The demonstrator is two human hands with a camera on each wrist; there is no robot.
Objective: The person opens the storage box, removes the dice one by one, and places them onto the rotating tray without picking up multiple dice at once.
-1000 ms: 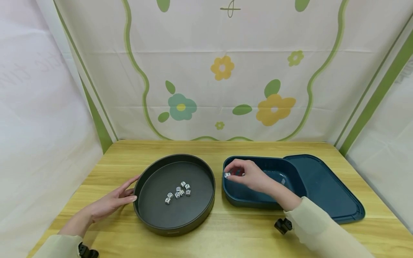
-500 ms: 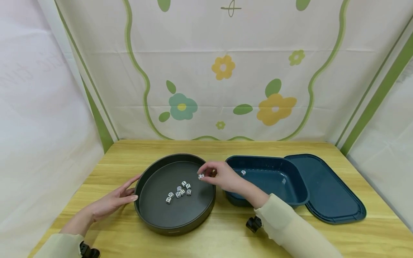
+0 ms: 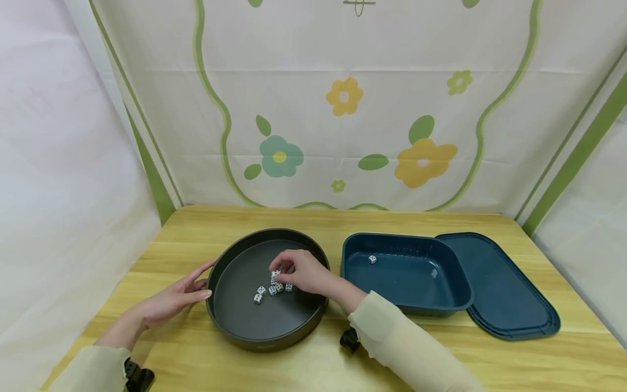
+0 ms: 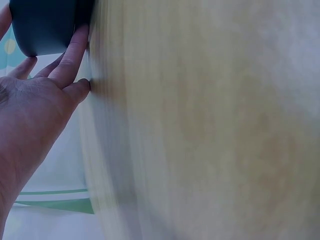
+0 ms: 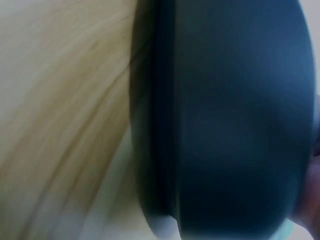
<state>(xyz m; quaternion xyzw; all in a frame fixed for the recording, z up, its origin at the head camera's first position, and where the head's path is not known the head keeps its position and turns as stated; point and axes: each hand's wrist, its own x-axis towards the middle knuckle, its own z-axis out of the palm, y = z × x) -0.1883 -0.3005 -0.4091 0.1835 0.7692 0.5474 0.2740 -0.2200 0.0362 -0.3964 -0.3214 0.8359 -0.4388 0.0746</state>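
A round dark pan [image 3: 266,324] stands on the table with several white dice [image 3: 272,291] clustered on its floor. My right hand [image 3: 306,272] reaches over its right rim, thumb and fingertips pinching a die [image 3: 276,274] close above the cluster; the hand hides part of that group. In the right wrist view the pan's outer wall [image 5: 240,120] covers most of the hand. On the pan's left side, my left hand [image 3: 168,302] rests its extended thumb and fingers against the outer wall. The left wrist view shows those spread fingers [image 4: 72,57] at the wall.
Right of the pan stands a deep blue rectangular container [image 3: 406,280] holding one die [image 3: 373,259]. Its flat blue lid [image 3: 514,294] lies beside it at the right. A printed cloth [image 3: 343,136] hangs behind the wooden table [image 3: 196,354].
My right hand has carried a die left from the blue container, over the pan's rim and above the dice there. The left hand has stayed at the pan; the head view has shifted slightly.
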